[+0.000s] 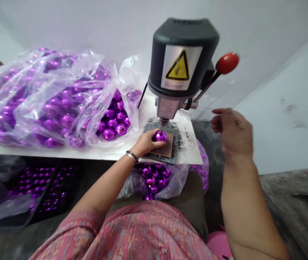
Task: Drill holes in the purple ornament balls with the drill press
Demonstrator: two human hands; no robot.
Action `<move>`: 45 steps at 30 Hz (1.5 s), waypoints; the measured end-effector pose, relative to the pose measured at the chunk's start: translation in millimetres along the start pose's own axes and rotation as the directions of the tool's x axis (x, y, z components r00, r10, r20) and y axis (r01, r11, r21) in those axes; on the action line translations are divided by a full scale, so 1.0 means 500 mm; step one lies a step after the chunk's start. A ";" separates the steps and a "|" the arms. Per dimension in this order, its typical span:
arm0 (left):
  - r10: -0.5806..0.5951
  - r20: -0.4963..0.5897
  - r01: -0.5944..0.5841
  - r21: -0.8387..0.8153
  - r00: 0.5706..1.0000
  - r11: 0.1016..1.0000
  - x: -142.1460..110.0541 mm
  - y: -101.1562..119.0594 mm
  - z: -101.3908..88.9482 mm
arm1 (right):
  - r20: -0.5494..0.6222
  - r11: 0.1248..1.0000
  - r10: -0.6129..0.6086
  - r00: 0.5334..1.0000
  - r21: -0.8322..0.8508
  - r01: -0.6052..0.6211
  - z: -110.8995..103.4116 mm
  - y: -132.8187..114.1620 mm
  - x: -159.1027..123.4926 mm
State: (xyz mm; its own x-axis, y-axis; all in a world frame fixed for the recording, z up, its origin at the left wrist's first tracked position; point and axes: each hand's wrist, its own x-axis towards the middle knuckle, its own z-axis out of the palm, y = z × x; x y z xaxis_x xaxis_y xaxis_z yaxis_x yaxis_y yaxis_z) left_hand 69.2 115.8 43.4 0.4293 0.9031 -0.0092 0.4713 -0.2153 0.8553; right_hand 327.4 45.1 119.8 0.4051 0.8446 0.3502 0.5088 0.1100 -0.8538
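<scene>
A shiny purple faceted ball (161,136) is gripped between the thumb and fingers of my left hand (149,142). That hand rests over a brown board (167,146) on the metal base (171,159) of a small drill press (183,57). The chuck (163,121) is just above and behind the ball. My right hand (231,128) hangs in the air to the right of the drill press, with nothing in it. Its index finger is stretched out and the other fingers are loosely bent. Above it, apart from the hand, is the red knob (227,63) of the feed lever.
A big clear plastic bag (48,97) of purple balls lies on the white table (193,144) at left. Dark shavings (179,139) lie around the base. Below the table edge are another bag of balls (154,178) and a dark crate (40,202) with more.
</scene>
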 end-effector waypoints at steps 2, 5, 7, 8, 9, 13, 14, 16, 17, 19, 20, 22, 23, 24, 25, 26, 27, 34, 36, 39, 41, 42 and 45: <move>-0.002 0.007 0.001 0.090 1.000 0.996 0.000 0.004 -0.001 | -0.160 0.998 -0.037 0.987 0.052 0.046 -0.031 -0.066 0.023; -0.008 0.036 0.000 0.209 0.999 0.978 -0.001 0.012 -0.002 | -0.261 0.990 -0.115 0.958 0.047 0.132 -0.050 -0.176 0.050; -0.009 0.038 0.000 0.242 0.999 0.970 -0.002 0.016 -0.001 | -0.265 0.989 -0.145 0.953 -0.065 0.133 -0.048 -0.241 0.062; -0.011 0.036 0.001 0.249 0.999 0.969 -0.002 0.017 -0.001 | -0.252 0.985 -0.137 0.958 -0.136 0.105 -0.044 -0.269 0.067; -0.012 0.036 0.002 0.251 0.999 0.968 -0.002 0.018 0.001 | -0.230 0.970 -0.110 0.967 -0.238 0.054 -0.039 -0.294 0.072; 0.001 0.038 -0.011 0.243 0.999 0.970 0.000 0.010 0.007 | -0.131 0.824 0.057 0.990 -0.554 -0.120 -0.013 -0.349 0.087; 0.007 0.036 -0.016 0.241 0.999 0.970 0.001 0.007 0.008 | -0.122 0.810 0.081 0.989 -0.571 -0.136 -0.006 -0.354 0.090; 0.018 0.028 -0.025 0.241 0.999 0.970 0.003 0.000 0.011 | -0.130 0.782 0.114 0.985 -0.600 -0.170 0.005 -0.357 0.096; 0.025 0.025 -0.030 0.242 0.999 0.970 0.003 -0.004 0.013 | -0.144 0.772 0.120 0.982 -0.608 -0.184 0.009 -0.356 0.097; 0.037 0.017 -0.040 0.244 0.999 0.969 0.004 -0.008 0.015 | -0.174 0.760 0.111 0.978 -0.619 -0.196 0.017 -0.355 0.093; 0.043 0.013 -0.044 0.244 0.999 0.969 0.004 -0.010 0.016 | -0.187 0.755 0.096 0.978 -0.626 -0.194 0.020 -0.354 0.088; 0.046 0.012 -0.048 0.245 0.999 0.968 0.004 -0.011 0.018 | -0.209 0.745 0.054 0.977 -0.642 -0.178 0.022 -0.354 0.069; 0.045 0.013 -0.047 0.247 0.999 0.968 0.004 -0.010 0.018 | -0.219 0.740 0.026 0.975 -0.652 -0.166 0.022 -0.352 0.056; 0.043 0.014 -0.046 0.248 0.999 0.968 0.003 -0.009 0.018 | -0.228 0.735 -0.003 0.974 -0.661 -0.152 0.021 -0.349 0.041; 0.042 0.016 -0.045 0.249 0.999 0.968 0.003 -0.008 0.018 | -0.233 0.731 -0.026 0.972 -0.668 -0.141 0.020 -0.344 0.026; 0.041 0.016 -0.044 0.248 0.999 0.968 0.002 -0.006 0.018 | -0.234 0.732 -0.040 0.971 -0.669 -0.131 0.018 -0.336 0.011; 0.041 0.015 -0.044 0.247 0.999 0.968 0.001 -0.005 0.018 | -0.227 0.739 -0.058 0.972 -0.664 -0.111 0.016 -0.325 -0.002; 0.050 0.019 -0.053 0.248 0.999 0.967 0.000 -0.005 0.016 | -0.079 0.597 -0.626 0.775 -0.688 0.412 0.022 -0.191 -0.052; 0.054 0.016 -0.057 0.254 0.998 0.966 0.000 -0.006 0.017 | -0.049 0.465 -0.765 0.643 -0.733 0.496 0.030 -0.165 -0.059; 0.062 0.009 -0.062 0.253 0.998 0.965 0.000 -0.005 0.018 | -0.041 0.374 -0.839 0.543 -0.769 0.518 0.041 -0.147 -0.069; 0.063 0.008 -0.063 0.252 0.998 0.966 -0.001 -0.004 0.018 | -0.048 0.361 -0.853 0.520 -0.774 0.521 0.047 -0.143 -0.073; 0.063 0.009 -0.063 0.252 0.998 0.966 -0.002 -0.003 0.018 | -0.055 0.356 -0.860 0.507 -0.777 0.520 0.050 -0.141 -0.075; 0.064 0.011 -0.064 0.255 0.998 0.965 -0.005 -0.002 0.017 | -0.085 0.363 -0.870 0.485 -0.777 0.515 0.054 -0.135 -0.076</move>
State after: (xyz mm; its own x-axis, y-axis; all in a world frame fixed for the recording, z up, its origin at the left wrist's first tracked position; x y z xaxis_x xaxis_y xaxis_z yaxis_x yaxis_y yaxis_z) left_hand 74.4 110.7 38.2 0.4669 0.8834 0.0396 0.6233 -0.3605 0.6940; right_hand 257.0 19.7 153.6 -0.1814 0.2693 0.9458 0.9832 0.0677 0.1693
